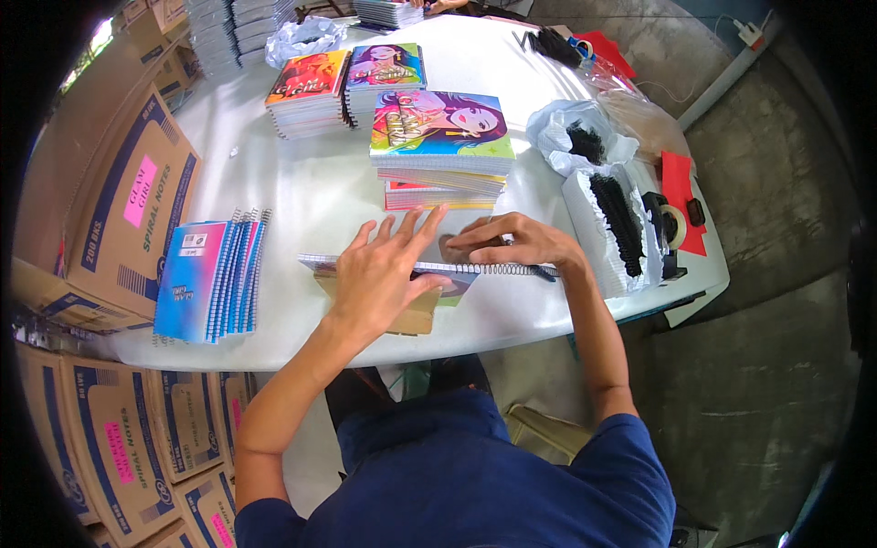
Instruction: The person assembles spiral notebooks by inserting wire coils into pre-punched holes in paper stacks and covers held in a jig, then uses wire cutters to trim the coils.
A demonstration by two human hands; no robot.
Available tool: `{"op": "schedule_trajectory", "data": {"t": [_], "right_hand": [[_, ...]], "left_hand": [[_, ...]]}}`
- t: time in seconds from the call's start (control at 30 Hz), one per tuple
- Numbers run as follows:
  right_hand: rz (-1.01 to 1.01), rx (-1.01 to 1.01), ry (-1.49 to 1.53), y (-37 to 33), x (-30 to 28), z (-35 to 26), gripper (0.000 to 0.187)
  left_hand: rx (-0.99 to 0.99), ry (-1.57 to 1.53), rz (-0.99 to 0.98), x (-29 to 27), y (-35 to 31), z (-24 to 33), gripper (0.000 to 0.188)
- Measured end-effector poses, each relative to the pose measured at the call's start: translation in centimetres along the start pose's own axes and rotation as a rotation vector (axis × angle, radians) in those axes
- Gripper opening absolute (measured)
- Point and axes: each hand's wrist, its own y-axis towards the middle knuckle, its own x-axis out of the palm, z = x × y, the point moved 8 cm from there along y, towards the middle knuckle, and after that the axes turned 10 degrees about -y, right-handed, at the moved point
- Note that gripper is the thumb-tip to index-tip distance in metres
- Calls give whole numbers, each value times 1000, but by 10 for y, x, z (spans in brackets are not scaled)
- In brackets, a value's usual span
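One notebook (448,268) is in work at the near side of the white table (521,320), tilted up with its long edge uppermost, and looks only partly done: a wire coil (507,269) shows along the right part of that edge, while the left hand (376,269) covers the middle. That hand lies across the notebook, its fingers spread and thumb apart. The fingers of the right hand (525,241) are bent and close together just beyond the coil; I cannot tell whether they pinch anything. To the left, a fanned pile of blue notebooks (196,279) already has coils and seems finished. Plenty appears left: the tall stack (443,128) ahead shows no coil on its visible sides, and the dark bundle (614,224) in white wrapping at right looks like unused coils.
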Motion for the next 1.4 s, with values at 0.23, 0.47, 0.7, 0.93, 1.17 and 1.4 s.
{"op": "schedule_trajectory", "data": {"t": [0.23, 0.47, 0.7, 0.93, 1.17, 1.4], "right_hand": [[37, -89, 203, -2, 4, -9, 50], [46, -81, 241, 3, 6, -12, 54], [5, -41, 166, 19, 11, -2, 66], [42, -22, 267, 30, 14, -12, 82], [61, -219, 363, 42, 13, -15, 59], [89, -204, 315, 36, 12, -28, 54]], "left_hand": [[-2, -74, 28, -2, 0, -4, 95], [-68, -64, -51, -6, -4, -8, 94], [-86, -83, -18, -10, -4, -16, 97], [-125, -63, -21, -14, -9, -27, 98], [-139, -90, -5, -20, -13, -31, 97], [-148, -82, 11, -25, -16, -38, 96]]}}
